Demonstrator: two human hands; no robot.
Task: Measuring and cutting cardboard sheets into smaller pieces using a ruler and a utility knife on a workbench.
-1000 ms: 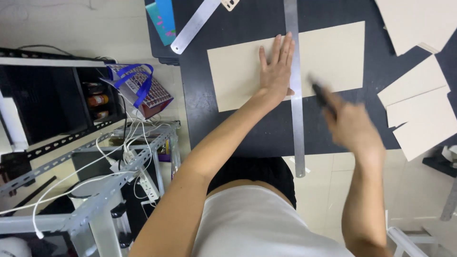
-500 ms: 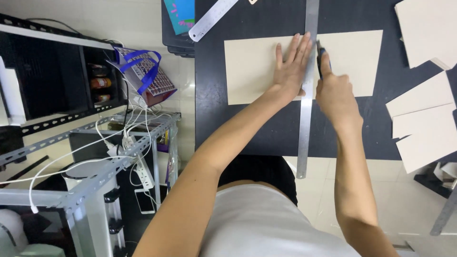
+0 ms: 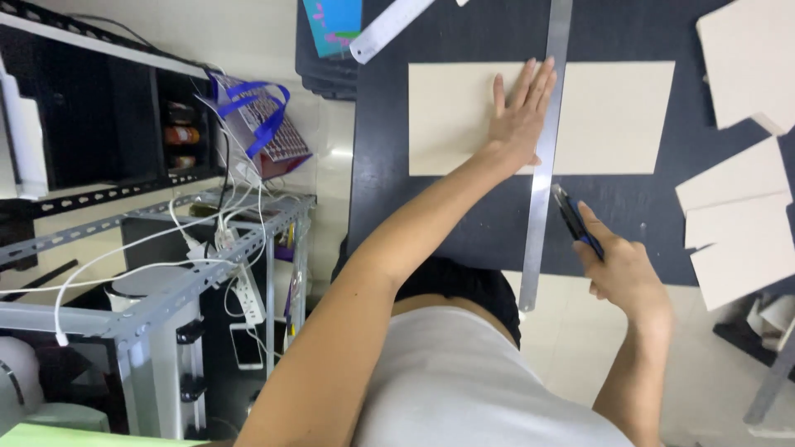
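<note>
1. White shirt fills the bottom of the view, with both bare arms reaching up from it toward the dark table (image 3: 464, 223).
2. Right hand (image 3: 623, 271) sits at the near edge of the table, curled tight around a blue and black utility knife (image 3: 573, 219). The knife's tip points away from the person and lies just to the right of the long steel ruler (image 3: 542, 165), close to it; can't tell if it actually touches.
3. That ruler runs from past the near edge of the table straight across to the far edge, lying over the cardboard sheet (image 3: 617, 116).
4. Left hand (image 3: 520, 116) is spread flat with fingers wide, pressing on the cardboard sheet just left of the ruler, fingertips right against the ruler's edge. It grips nothing, only presses down.
5. Cardboard sheet is a pale rectangle in the middle of the table, with its long side running left to right.
6. Off toward the right edge of the table there's a bunch of smaller cardboard pieces (image 3: 737, 223), overlapping each other.
7. At the far left corner lies a shorter ruler (image 3: 385, 31) set at an angle, beside a teal card (image 3: 331, 21).
8. Left of the table, down on the floor, stands a metal rack (image 3: 166, 290) with white cables (image 3: 124, 265).
</note>
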